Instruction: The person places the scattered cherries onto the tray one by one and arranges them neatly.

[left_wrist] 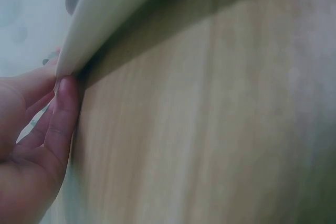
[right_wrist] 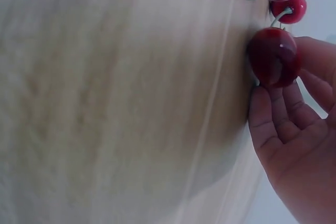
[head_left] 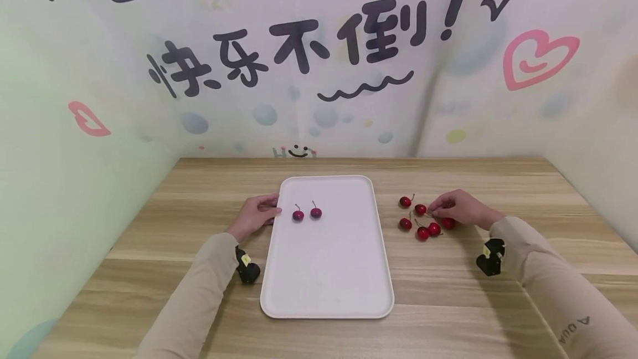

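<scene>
The person's left hand (head_left: 254,216) grips the white tray (head_left: 329,270) by its left rim, toward the far end, thumb and fingers pinching the edge. Over on the right side, the right hand (head_left: 463,208) has thumb and fingers round a cherry (right_wrist: 274,57), low at the tabletop; I can't tell from here whether the fruit touches the wood. Just left of that hand lie five loose cherries (head_left: 422,233), the two nearest right beside each other. Two more cherries (head_left: 316,213) sit a little apart in the tray's far left part, stems up. Beige sleeves (head_left: 199,276) cover both arms, with a black camera (head_left: 250,275) at each wrist. The wood-grain table (head_left: 224,303) runs back to a pale cloth (head_left: 349,137) with dark lettering (head_left: 301,57).
</scene>
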Action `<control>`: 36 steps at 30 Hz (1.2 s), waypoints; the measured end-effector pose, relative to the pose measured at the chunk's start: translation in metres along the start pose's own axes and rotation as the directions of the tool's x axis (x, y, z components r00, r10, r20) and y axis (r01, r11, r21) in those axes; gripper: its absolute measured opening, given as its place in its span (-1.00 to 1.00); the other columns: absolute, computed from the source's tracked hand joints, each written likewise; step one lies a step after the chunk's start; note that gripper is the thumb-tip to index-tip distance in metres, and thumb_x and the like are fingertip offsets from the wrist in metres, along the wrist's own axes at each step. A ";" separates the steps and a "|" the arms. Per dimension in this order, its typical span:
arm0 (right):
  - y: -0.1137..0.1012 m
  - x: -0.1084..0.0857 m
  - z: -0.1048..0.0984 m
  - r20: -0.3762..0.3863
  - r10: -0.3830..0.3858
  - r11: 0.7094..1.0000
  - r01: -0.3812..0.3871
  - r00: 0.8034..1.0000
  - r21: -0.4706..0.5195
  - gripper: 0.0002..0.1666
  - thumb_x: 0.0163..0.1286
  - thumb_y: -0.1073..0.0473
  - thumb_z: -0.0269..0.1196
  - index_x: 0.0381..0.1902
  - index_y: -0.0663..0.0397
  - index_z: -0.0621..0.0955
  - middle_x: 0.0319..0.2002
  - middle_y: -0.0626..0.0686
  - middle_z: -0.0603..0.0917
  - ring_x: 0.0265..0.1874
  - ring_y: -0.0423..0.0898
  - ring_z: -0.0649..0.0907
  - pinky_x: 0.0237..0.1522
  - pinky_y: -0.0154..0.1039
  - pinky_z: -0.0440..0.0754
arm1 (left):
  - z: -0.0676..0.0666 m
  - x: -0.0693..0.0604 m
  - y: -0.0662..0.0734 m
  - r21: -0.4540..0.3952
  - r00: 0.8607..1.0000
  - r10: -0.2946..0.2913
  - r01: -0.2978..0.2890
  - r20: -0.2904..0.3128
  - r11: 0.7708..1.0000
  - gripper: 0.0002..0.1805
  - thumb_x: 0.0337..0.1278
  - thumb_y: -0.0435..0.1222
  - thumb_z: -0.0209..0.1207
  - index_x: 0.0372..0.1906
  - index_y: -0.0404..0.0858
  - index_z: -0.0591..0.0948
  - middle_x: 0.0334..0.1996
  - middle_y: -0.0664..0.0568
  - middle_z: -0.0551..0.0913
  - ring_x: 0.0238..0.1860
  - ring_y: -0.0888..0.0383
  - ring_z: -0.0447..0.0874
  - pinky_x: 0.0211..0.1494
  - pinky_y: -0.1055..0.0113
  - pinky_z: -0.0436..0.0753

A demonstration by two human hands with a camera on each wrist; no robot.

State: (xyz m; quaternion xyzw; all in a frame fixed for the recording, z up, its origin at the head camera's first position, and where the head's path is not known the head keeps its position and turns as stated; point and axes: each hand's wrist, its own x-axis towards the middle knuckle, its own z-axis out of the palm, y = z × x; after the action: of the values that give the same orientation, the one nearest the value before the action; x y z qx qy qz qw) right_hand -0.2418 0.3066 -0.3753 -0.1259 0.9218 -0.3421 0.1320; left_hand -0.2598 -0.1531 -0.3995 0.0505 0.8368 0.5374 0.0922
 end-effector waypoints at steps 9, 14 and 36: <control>0.000 -0.002 -0.003 -0.061 -0.001 1.000 -0.001 0.998 -0.022 -0.78 0.20 0.25 0.17 -0.22 0.27 0.59 -0.32 0.07 0.60 -0.33 -0.08 0.48 -0.32 -0.28 0.47 | 0.001 0.000 0.001 -0.009 1.000 -0.014 0.014 -0.005 1.000 -0.46 0.06 -0.40 0.14 0.20 -0.36 0.32 0.01 -0.24 0.46 -0.05 -0.03 0.50 -0.19 0.32 0.61; -0.003 -0.004 -0.004 -0.072 0.007 1.000 -0.007 0.997 0.002 -0.77 0.23 0.29 0.13 -0.19 0.32 0.56 -0.29 0.12 0.60 -0.33 -0.06 0.50 -0.32 -0.29 0.51 | 0.000 -0.001 0.001 -0.019 1.000 -0.010 0.010 0.000 1.000 -0.46 0.07 -0.40 0.13 0.20 -0.37 0.32 0.01 -0.26 0.45 -0.05 -0.03 0.50 -0.19 0.32 0.62; -0.028 -0.005 -0.008 -0.097 -0.061 0.992 0.071 0.993 0.100 -0.70 0.28 0.25 0.10 -0.07 0.33 0.50 -0.22 0.24 0.56 -0.28 0.00 0.56 -0.21 -0.13 0.60 | 0.000 0.001 0.001 0.003 1.000 -0.016 0.016 0.003 1.000 -0.46 0.07 -0.38 0.14 0.20 -0.36 0.32 0.02 -0.25 0.45 -0.04 -0.04 0.49 -0.18 0.32 0.61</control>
State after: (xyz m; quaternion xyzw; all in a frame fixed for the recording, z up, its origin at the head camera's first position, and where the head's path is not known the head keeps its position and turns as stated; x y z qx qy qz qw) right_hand -0.2358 0.2923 -0.3494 -0.1329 0.9033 -0.3992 0.0835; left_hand -0.2605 -0.1528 -0.3990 0.0448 0.8378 0.5354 0.0976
